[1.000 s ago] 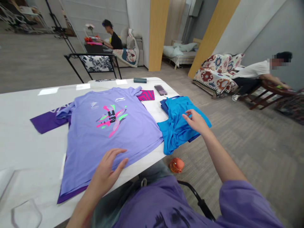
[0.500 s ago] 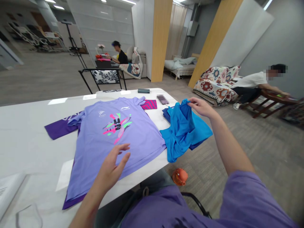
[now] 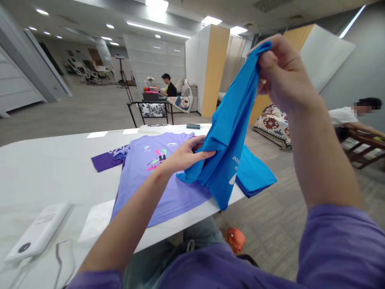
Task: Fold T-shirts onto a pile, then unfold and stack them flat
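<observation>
A bright blue T-shirt (image 3: 228, 132) with white lettering hangs bunched in the air, its lower end over the table edge. My right hand (image 3: 281, 72) is raised high and pinches its top. At the shirt's left side, my left hand (image 3: 188, 154) touches the cloth with thumb and fingers apart; some fingertips are hidden by the fabric. Spread beneath is a light purple T-shirt (image 3: 141, 172) with a colourful print, partly covered by my left arm. More folded blue clothing (image 3: 255, 172) lies at the table's right edge.
The white table (image 3: 60, 168) bears a white device (image 3: 39, 230) with a cable at left and a dark cylinder (image 3: 193, 126) at the far edge. Behind stands a chair (image 3: 152, 110). An orange object (image 3: 236, 239) is on the floor. Two other people sit farther off.
My right hand has lifted the blue T-shirt up from the pile. My left hand has moved right and up from above the purple shirt to the blue cloth. The view has tilted up.
</observation>
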`<state>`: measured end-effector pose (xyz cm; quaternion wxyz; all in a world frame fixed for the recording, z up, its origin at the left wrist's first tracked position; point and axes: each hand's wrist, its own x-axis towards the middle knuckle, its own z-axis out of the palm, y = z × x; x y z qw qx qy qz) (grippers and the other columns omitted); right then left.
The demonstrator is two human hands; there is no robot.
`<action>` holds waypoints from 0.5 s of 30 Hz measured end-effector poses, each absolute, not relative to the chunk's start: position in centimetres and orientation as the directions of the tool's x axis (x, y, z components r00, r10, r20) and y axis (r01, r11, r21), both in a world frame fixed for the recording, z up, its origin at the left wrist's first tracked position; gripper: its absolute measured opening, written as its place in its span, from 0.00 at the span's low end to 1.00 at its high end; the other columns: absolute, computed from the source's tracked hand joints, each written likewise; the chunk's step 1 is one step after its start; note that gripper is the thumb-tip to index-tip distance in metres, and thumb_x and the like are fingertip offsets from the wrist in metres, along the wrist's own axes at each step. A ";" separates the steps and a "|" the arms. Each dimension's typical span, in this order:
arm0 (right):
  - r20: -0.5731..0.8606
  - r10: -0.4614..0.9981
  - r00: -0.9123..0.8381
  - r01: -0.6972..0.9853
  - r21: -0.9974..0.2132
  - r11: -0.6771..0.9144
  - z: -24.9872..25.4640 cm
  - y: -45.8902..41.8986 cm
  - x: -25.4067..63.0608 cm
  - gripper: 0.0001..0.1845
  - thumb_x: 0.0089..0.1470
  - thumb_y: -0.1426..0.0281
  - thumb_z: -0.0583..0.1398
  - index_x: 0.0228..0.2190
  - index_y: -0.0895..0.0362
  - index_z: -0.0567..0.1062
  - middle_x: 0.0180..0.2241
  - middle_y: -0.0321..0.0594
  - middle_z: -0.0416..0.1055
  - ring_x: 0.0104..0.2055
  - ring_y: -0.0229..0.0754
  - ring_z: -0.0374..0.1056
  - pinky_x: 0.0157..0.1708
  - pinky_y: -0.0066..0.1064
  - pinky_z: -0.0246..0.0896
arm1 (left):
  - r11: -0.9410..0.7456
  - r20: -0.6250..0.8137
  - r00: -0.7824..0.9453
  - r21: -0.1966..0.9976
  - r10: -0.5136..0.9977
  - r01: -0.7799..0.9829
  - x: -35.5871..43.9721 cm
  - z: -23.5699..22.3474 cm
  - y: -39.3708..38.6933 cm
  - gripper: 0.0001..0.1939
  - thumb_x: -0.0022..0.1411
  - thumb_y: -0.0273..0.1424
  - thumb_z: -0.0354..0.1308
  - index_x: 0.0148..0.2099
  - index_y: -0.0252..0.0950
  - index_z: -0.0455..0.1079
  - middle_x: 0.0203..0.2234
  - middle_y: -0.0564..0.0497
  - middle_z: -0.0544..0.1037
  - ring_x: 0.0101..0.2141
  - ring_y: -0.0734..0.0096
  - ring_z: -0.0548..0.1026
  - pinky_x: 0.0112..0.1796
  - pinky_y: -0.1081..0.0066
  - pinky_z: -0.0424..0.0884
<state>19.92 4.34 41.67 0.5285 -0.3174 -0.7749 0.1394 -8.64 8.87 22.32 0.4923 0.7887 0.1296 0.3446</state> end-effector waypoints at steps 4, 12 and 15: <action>0.841 0.509 -0.182 0.298 -0.446 0.844 45.6 6.0 19.0 0.24 0.64 0.47 0.76 0.49 0.51 0.84 0.38 0.31 0.77 0.32 0.33 0.67 0.27 0.22 0.68 | -0.736 0.568 0.667 0.676 0.482 -0.044 -11.3 27.3 8.7 0.29 0.71 0.44 0.72 0.69 0.41 0.77 0.61 0.44 0.84 0.59 0.51 0.83 0.64 0.53 0.79; 0.833 0.545 0.099 0.320 -0.545 0.775 54.2 6.0 16.2 0.13 0.84 0.63 0.59 0.62 0.49 0.77 0.35 0.23 0.77 0.28 0.31 0.77 0.24 0.17 0.71 | -0.778 0.772 0.283 0.396 0.569 0.487 -18.6 38.4 9.0 0.16 0.76 0.41 0.67 0.55 0.33 0.79 0.47 0.46 0.85 0.51 0.57 0.82 0.64 0.48 0.78; 0.820 0.567 0.083 0.339 -0.558 0.758 55.9 4.4 15.4 0.13 0.84 0.64 0.56 0.62 0.51 0.74 0.31 0.20 0.74 0.25 0.29 0.75 0.27 0.22 0.75 | -0.757 0.771 0.265 0.388 0.580 0.526 -21.7 42.0 7.2 0.28 0.76 0.49 0.67 0.61 0.28 0.75 0.50 0.48 0.85 0.51 0.60 0.84 0.59 0.49 0.80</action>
